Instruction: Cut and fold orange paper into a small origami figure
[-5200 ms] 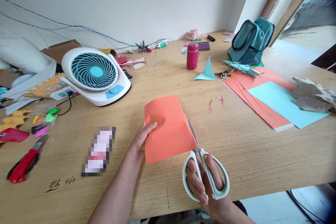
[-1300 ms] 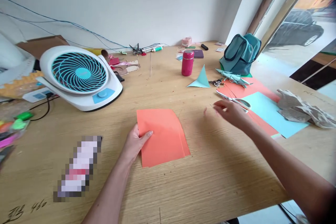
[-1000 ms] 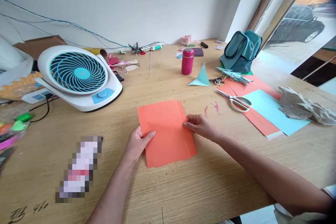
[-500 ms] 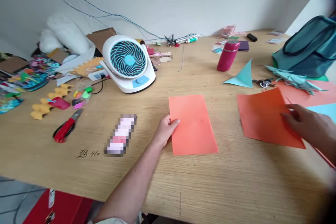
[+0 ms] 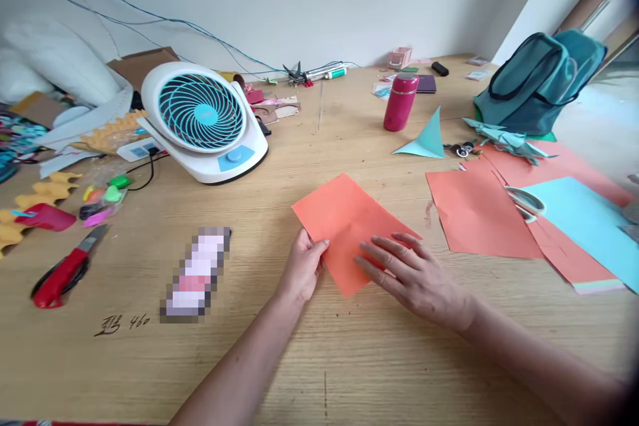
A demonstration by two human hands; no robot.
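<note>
My left hand [image 5: 300, 267] pinches the left edge of an orange sheet of paper [image 5: 342, 210], its thumb on top. The sheet is turned at an angle, one corner pointing toward me. Over its right part lies my right hand [image 5: 422, 283], palm down with the fingers apart; whether it presses on the paper I cannot tell. A second orange sheet [image 5: 482, 216] lies on the table to the right. Beside that sheet, the pale handles of scissors [image 5: 528, 201] show, their blades hidden.
A light blue sheet [image 5: 582, 213] and more orange paper lie at the right. Behind them are a folded teal paper figure [image 5: 512, 140] and a teal bag [image 5: 529, 90]. A pink bottle [image 5: 401, 103], a white fan [image 5: 204, 120], a blurred-out phone [image 5: 197, 273] and red-handled scissors [image 5: 64, 273] also stand or lie about.
My right hand has let go of the other orange sheet at the right and moved left onto the held sheet. The held sheet has been turned. The view has swung right.
</note>
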